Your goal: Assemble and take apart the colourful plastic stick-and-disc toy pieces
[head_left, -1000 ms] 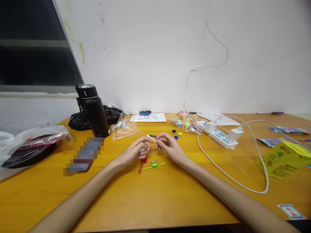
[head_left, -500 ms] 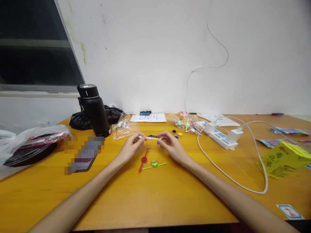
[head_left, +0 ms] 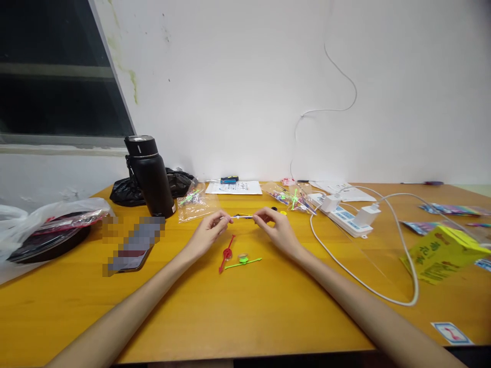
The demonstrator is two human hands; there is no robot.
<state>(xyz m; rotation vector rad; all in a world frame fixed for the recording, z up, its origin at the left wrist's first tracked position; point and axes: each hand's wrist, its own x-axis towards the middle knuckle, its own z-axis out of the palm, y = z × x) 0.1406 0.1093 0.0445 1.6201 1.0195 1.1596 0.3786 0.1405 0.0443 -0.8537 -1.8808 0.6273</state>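
Observation:
A thin white arrow-shaped plastic piece (head_left: 243, 217) spans the gap between my two hands, seen nearly edge-on. My left hand (head_left: 208, 232) pinches its left end between thumb and fingertips. At the other end, the thumb and curled fingers of my right hand (head_left: 279, 232) close on it. Just behind lie a yellow arrow (head_left: 241, 214) and something blue, partly hidden. On the table in front of my hands are a red arrow (head_left: 227, 254) with a round middle and a green arrow (head_left: 244, 262) with a small clear disc beside it.
A black bottle (head_left: 151, 179) stands at left, near a phone (head_left: 132, 259). Clear bags of small parts (head_left: 194, 202) lie behind my hands. To the right are a power strip (head_left: 345, 220), a looping white cable (head_left: 368, 286) and a yellow box (head_left: 441, 253).
My right hand has shifted slightly right, and its fingers hide the blue disc. The white arrow now looks thinner, turned more edge-on. The red and green arrows stay put.

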